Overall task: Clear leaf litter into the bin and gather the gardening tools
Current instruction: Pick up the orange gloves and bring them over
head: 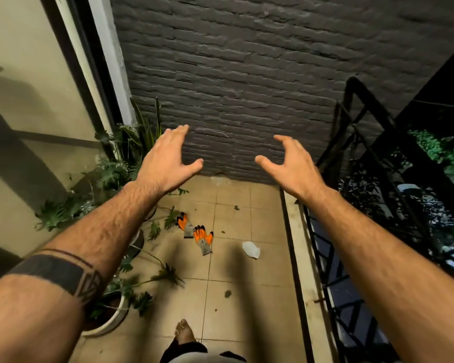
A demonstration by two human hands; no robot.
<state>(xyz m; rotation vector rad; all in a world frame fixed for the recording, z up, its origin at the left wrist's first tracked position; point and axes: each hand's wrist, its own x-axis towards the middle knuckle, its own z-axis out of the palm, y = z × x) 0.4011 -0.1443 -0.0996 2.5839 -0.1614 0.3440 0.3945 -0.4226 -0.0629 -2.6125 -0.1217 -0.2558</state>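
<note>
- Two grey gardening gloves [197, 233] with orange fingers lie overlapping on the tiled floor [262, 273], small leaf scraps [227, 293] scattered nearby.
- Left hand [168, 161] and right hand [290, 166] hover spread, each grip holding nothing; gloves sit at 6 o'clock below both.

Both arms reach forward over a tiled balcony floor [260, 221]. The left hand [168, 161] and right hand [290, 166] hang in the air with fingers spread, holding nothing. Below them lie two orange gloves [195, 233], a white scrap [251, 249] and scattered leaf bits [227, 293]. Potted plants [110, 176] line the left side.
</note>
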